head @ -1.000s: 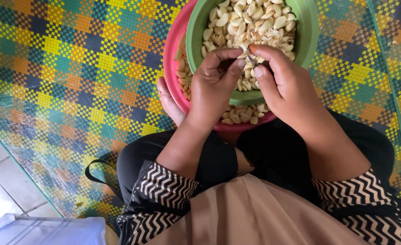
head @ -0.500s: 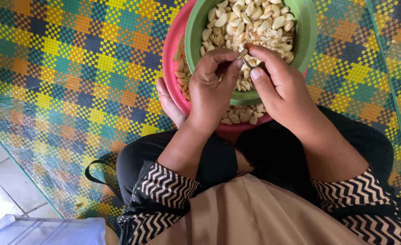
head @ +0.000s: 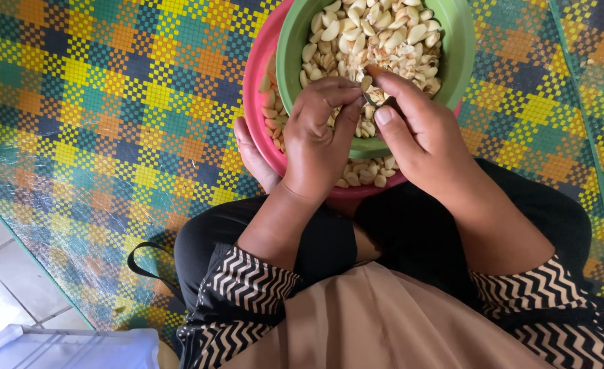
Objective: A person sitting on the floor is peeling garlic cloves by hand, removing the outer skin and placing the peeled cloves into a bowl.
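Woven plastic floor mat (head: 111, 137) in bright checks lies under me, and at twelve o'clock, over the round green plastic bowl (head: 452, 61) of peeled garlic, my left hand (head: 316, 140) and right hand (head: 421, 140) pinch one small, light, slippery clove (head: 366, 83) by its ends.

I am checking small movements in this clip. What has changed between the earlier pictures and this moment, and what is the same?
Very little changed. The left hand and right hand stay together over the green bowl, fingertips pinching one pale clove; the fingers only shifted slightly around it. Nothing was picked up or let go. The green bowl, the pink bowl under it and the woven mat lie as before.
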